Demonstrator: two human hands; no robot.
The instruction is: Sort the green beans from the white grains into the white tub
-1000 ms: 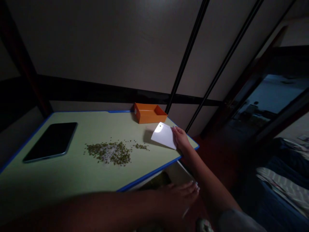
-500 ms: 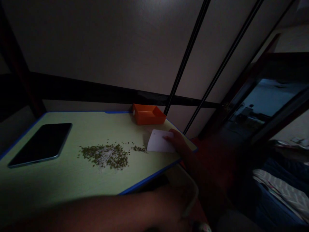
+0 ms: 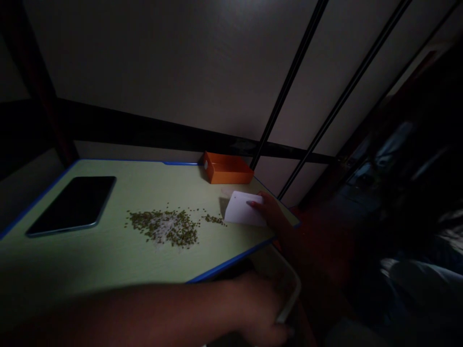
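Observation:
My right hand point(image 3: 268, 210) grips a white flat card-like scraper point(image 3: 241, 208), tilted with its lower edge on the table at its right end. Just left of that edge lies a thin trail of small greenish-brown seeds point(image 3: 214, 220). A larger pile of seeds point(image 3: 183, 227), with white grains point(image 3: 164, 229) mixed in, spreads over the middle. My left hand point(image 3: 262, 308) reaches across below the table's front edge, blurred and dark, closed at the pale rim of a container point(image 3: 293, 292). Most of that container is hidden in shadow.
An orange open tray point(image 3: 231, 176) stands at the table's back right corner. On the left lies a dark tablet point(image 3: 74, 206). The pale table point(image 3: 137, 262) has a blue edge, with a panelled wall point(image 3: 173, 62) behind it.
The view has shifted slightly, and the table things appear a little farther right and higher. My left hand and the container rim show more clearly. The scraper stays beside the seed trail.

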